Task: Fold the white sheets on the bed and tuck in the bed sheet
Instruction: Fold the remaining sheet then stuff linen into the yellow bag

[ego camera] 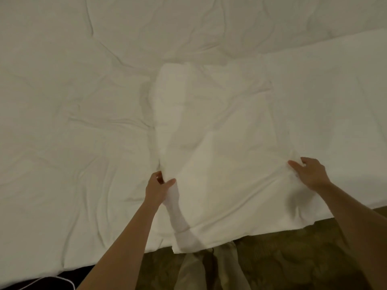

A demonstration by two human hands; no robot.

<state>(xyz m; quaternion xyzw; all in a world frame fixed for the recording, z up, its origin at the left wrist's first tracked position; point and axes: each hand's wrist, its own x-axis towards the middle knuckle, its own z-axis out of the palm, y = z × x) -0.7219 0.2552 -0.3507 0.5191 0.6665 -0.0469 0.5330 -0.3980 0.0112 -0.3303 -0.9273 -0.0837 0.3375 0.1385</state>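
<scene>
Near the edge of the bed [62,143], a partly folded white sheet [219,153] lies over the rumpled bed sheet [209,28], its near end hanging just past the mattress edge. The left hand [158,188] pinches the sheet's left edge between thumb and fingers, and the right hand [310,173] holds the bunched right edge with fingers curled into the cloth. For a clean fold, both hands probably should pull outward evenly to flatten the creases, then carry the near end up to the far edge with corners matched.
</scene>
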